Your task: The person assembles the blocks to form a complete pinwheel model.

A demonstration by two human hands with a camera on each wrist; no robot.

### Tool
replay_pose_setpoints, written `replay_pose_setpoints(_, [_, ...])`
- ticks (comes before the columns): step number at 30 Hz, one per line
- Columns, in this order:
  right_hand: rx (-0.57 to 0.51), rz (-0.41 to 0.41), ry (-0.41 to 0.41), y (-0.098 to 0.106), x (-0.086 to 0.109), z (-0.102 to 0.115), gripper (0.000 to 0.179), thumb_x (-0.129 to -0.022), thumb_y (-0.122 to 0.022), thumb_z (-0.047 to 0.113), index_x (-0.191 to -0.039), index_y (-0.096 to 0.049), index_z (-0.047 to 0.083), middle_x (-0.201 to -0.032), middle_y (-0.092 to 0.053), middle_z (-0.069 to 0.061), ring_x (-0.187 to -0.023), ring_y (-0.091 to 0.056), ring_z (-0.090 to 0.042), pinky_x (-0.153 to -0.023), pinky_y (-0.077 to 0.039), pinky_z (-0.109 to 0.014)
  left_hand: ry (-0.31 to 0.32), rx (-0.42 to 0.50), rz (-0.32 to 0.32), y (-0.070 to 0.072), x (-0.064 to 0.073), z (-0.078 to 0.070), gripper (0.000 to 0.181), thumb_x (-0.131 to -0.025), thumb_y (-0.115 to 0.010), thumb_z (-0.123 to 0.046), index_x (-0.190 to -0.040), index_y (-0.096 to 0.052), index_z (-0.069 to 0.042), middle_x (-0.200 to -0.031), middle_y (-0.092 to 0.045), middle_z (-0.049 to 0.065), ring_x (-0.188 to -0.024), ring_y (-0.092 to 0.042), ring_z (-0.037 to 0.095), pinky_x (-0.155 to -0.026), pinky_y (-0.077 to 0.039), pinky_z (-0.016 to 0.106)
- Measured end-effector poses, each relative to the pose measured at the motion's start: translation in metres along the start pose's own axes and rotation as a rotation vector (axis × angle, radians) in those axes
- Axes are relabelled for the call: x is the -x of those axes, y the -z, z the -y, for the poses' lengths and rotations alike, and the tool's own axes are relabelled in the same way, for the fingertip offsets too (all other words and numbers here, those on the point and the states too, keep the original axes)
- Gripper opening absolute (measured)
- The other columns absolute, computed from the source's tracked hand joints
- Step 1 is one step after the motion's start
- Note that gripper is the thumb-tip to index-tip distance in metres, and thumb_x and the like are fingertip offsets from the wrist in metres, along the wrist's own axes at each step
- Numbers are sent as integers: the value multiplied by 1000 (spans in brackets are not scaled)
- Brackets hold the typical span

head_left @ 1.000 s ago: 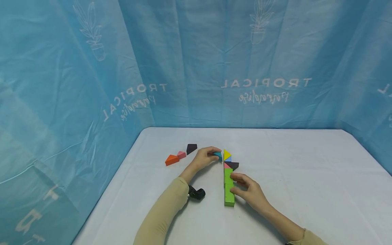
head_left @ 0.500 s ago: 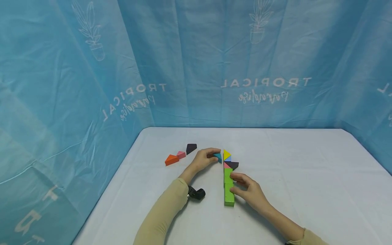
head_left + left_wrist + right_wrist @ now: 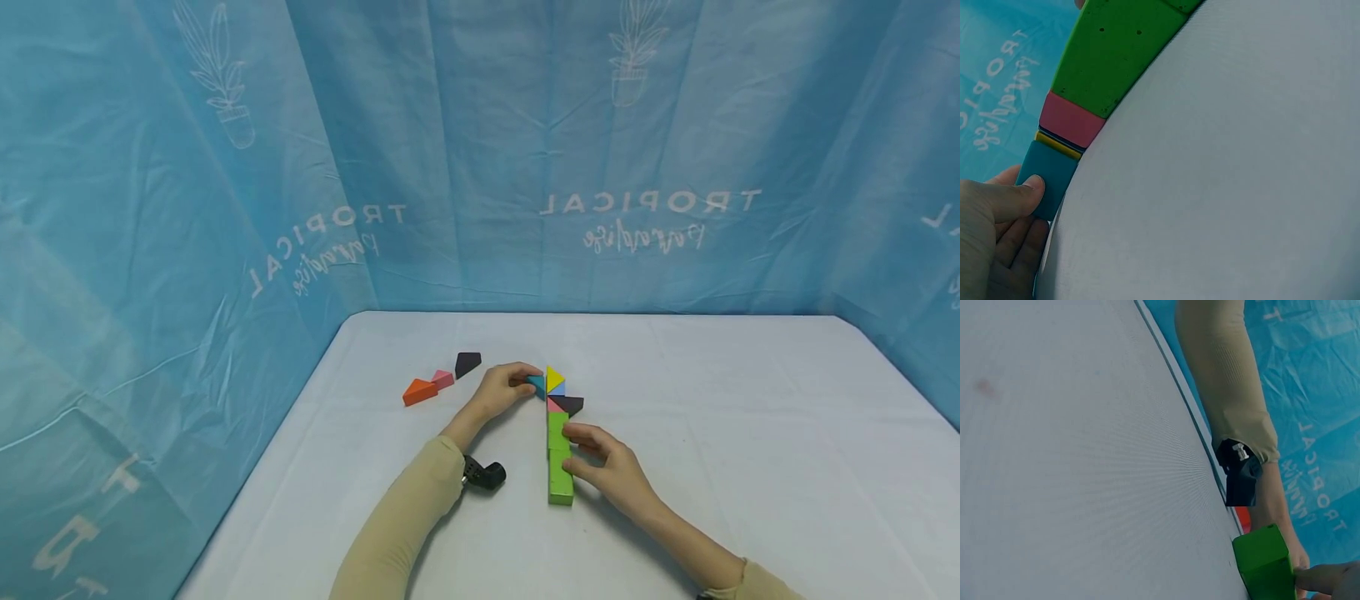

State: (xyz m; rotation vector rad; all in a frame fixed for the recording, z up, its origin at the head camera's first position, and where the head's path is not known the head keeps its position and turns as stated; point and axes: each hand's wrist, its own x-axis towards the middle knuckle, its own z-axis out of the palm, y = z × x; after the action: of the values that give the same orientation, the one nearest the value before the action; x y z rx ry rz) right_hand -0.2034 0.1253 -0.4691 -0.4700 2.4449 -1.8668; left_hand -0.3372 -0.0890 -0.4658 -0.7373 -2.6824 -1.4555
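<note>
My left hand (image 3: 498, 393) pinches a teal block (image 3: 536, 385) between thumb and fingers, close against the left side of a yellow triangular block (image 3: 554, 379). In the left wrist view the thumb lies across the face of the teal block (image 3: 1054, 165). A light blue block (image 3: 558, 389), a pink block (image 3: 553, 406) and a black block (image 3: 572, 405) continue the row toward me. Two green blocks, a far one (image 3: 557, 427) and a near one (image 3: 559, 482), form its near end. My right hand (image 3: 618, 471) touches their right side with index finger and thumb, fingers loosely extended.
Left of the row lie an orange triangular block (image 3: 420, 392), a small pink block (image 3: 443, 380) and a black block (image 3: 467, 364). A black wrist camera (image 3: 486, 475) juts from the left sleeve. Blue curtains (image 3: 480, 167) surround the white table (image 3: 712, 400).
The left hand has eased slightly right, and the gap between the teal block and the yellow one has narrowed. The right hand stays in place at the green blocks.
</note>
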Motion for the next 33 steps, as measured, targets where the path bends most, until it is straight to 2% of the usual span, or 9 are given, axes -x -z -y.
replay_pose_setpoints(15, [-5, -7, -9, -1, 0, 3, 47, -82, -75, 14, -125, -58, 8, -126, -58, -6, -116, -54, -25, -98, -44, -36, -4, 4, -1, -3, -1, 1, 23, -88, -66, -6, -112, -68, -5, -106, -68, 6, -93, -63, 14, -84, -50, 23])
replay_pose_setpoints(26, [-8, -5, -17, -1, 0, 2, 47, -82, -75, 14, -125, -58, 8, -126, -58, -7, -116, -54, -25, -99, -43, -37, -4, 25, -5, -5, -3, 2, 21, -90, -63, -3, -110, -68, -4, -106, -68, 6, -93, -62, 14, -85, -50, 25])
replay_pose_setpoints(30, [-6, -3, -16, 0, 0, 3, 48, -82, -75, 14, -126, -57, 7, -127, -57, -6, -117, -54, -25, -99, -43, -37, -10, 39, -2, -1, -3, 0, 23, -89, -64, -3, -112, -67, -4, -109, -67, 7, -97, -62, 15, -86, -50, 25])
replay_pose_setpoints(33, [-1, -8, -18, 0, 0, 3, 48, -81, -75, 14, -125, -58, 8, -126, -58, -6, -116, -54, -24, -98, -44, -35, -9, 75, -33, 8, -4, -2, 26, -89, -64, -3, -115, -66, -3, -111, -67, 6, -99, -62, 16, -87, -50, 25])
